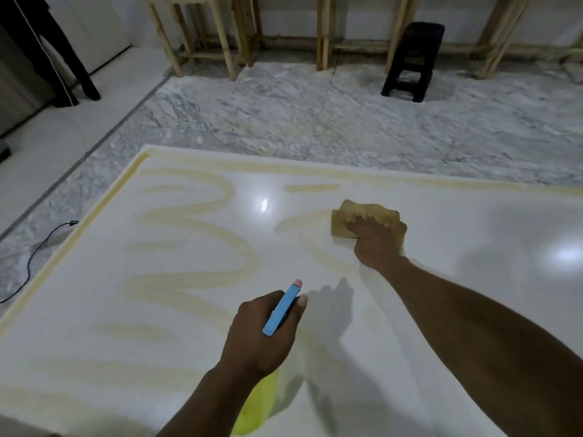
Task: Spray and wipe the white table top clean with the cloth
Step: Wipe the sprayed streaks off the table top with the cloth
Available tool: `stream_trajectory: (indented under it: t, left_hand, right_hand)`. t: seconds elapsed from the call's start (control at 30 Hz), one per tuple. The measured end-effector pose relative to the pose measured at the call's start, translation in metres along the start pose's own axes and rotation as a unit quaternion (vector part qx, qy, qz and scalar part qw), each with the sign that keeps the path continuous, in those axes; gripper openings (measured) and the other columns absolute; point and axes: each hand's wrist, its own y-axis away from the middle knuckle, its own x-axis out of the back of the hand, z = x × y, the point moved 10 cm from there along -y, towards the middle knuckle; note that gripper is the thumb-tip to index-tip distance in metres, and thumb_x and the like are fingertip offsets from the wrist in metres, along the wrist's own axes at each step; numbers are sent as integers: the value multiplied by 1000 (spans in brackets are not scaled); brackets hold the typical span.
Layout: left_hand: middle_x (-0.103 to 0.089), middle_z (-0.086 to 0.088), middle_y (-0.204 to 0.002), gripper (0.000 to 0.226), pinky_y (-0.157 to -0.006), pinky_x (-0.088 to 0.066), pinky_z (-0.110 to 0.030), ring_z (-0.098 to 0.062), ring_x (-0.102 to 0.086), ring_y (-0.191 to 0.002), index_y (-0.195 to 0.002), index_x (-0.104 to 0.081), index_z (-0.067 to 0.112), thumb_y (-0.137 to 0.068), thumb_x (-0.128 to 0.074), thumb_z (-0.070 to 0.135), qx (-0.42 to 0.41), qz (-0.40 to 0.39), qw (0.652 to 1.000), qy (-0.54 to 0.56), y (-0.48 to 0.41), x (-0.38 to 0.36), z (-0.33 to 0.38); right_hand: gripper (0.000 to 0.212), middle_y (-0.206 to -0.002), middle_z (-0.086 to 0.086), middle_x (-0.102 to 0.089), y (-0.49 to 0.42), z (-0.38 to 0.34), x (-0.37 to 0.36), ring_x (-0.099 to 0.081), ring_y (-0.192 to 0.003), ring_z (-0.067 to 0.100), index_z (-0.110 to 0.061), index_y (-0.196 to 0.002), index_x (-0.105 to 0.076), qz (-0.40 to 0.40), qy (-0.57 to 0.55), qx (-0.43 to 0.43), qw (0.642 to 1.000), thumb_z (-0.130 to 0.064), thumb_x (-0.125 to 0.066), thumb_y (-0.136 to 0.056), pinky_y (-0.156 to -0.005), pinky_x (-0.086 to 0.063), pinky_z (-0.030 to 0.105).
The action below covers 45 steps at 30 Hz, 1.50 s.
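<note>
Table top [457, 310], head view: how far along?
— Partly, I judge. Right side looks clean; yellowish streaks [195, 222] cover the left. Right hand [375, 241] presses flat on the cloth [362, 212] mid-table; left hand [262, 335] grips the spray bottle [282, 307].
In the way?
— A black stool [413, 61] and a cable [41, 247], both on the floor, off the table.

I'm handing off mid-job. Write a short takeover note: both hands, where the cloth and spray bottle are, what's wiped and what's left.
Left hand: grips the yellow-green spray bottle with a blue trigger head, held above the table's near part.
Right hand: fingers flat, pressing the tan cloth on the glossy white table top, toward the far edge.
Done: the right part looks streak-free.
Left: yellowish streaks cross the left and near areas and line the far and left edges.
</note>
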Motion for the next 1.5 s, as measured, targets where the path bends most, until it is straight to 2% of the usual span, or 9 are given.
stream_trajectory:
  t: [0.33, 0.5, 0.63, 0.73, 0.87, 1.1, 1.23, 1.33, 1.5]
  left_hand:
    - [-70, -16, -73, 60, -62, -62, -59, -37, -69, -61, -81, -68, 11, -98, -56, 68, -44, 14, 999, -10, 145, 24, 1]
    - [-70, -22, -80, 67, -65, -63, -60, -43, -69, -63, -85, -70, 19, -84, -49, 82, -37, 0, 999, -14, 198, 31, -5]
    - [-71, -18, -78, 65, -65, -63, -59, -40, -69, -63, -98, -77, 16, -92, -53, 76, -64, 1, 998, -22, 191, 36, 14]
    - [-68, -18, -77, 56, -66, -64, -59, -42, -69, -67, -101, -78, 19, -96, -57, 71, -80, -8, 997, -9, 166, 32, 35]
    - [-68, -19, -80, 76, -65, -61, -60, -44, -67, -66, -97, -74, 7, -88, -52, 79, -88, -12, 996, 4, 119, 20, 57]
    - [-52, 4, -58, 94, -65, -62, -60, -40, -65, -64, -98, -75, 13, -76, -43, 99, -70, -38, 997, 1, -9, -22, 86]
    - [-77, -14, -92, 77, -61, -62, -60, -40, -66, -64, -81, -67, 16, -84, -49, 90, -91, -21, 996, 1, -66, -39, 97]
    - [-78, -14, -94, 69, -60, -62, -60, -39, -66, -62, -79, -66, 17, -89, -51, 83, -98, -26, 995, -13, -87, -51, 97]
    - [-67, 2, -86, 67, -59, -61, -59, -42, -66, -64, -81, -66, 10, -93, -54, 74, -77, -49, 996, -6, -91, -60, 85]
  right_hand:
    - [70, -138, -6, -60, 318, -88, -79, -57, -129, 26, -30, -133, -62, -28, -18, -4, 999, -16, -55, -64, -97, -47, 57]
    - [37, -107, -5, -75, 388, -108, -48, -72, -97, 18, -33, -99, -76, -16, -163, -22, 986, -15, -63, -69, -76, -59, 29]
    - [14, -98, 21, -72, 358, -60, 5, -72, -75, 16, -6, -89, -73, -134, -508, -168, 834, -7, -59, -88, -65, -57, 23]
    - [29, -115, 28, -68, 322, -27, 27, -68, -104, 40, 5, -109, -68, -190, -559, -195, 783, -8, -59, -85, -91, -54, 51]
    - [29, -114, 21, -71, 251, 19, 66, -68, -107, 39, 0, -114, -68, -185, -510, -207, 814, -3, -56, -87, -90, -55, 47]
    - [21, -83, 3, -55, 58, 105, 166, -49, -72, 23, -10, -105, -67, -27, -239, -143, 960, -18, -50, -95, -56, -33, 27]
    - [46, -128, 7, -60, -28, 151, 147, -56, -111, 33, -30, -126, -61, 4, -181, -153, 971, -15, -44, -85, -90, -47, 36]
    - [65, -152, -2, -41, -59, 179, 67, -40, -137, 32, -52, -139, -42, -88, -138, -176, 971, -34, -35, -77, -110, -34, 57]
    - [60, -164, -8, -21, -20, 142, 31, -15, -151, 31, -43, -150, -34, 29, -20, -132, 991, -24, -43, -94, -116, -16, 59]
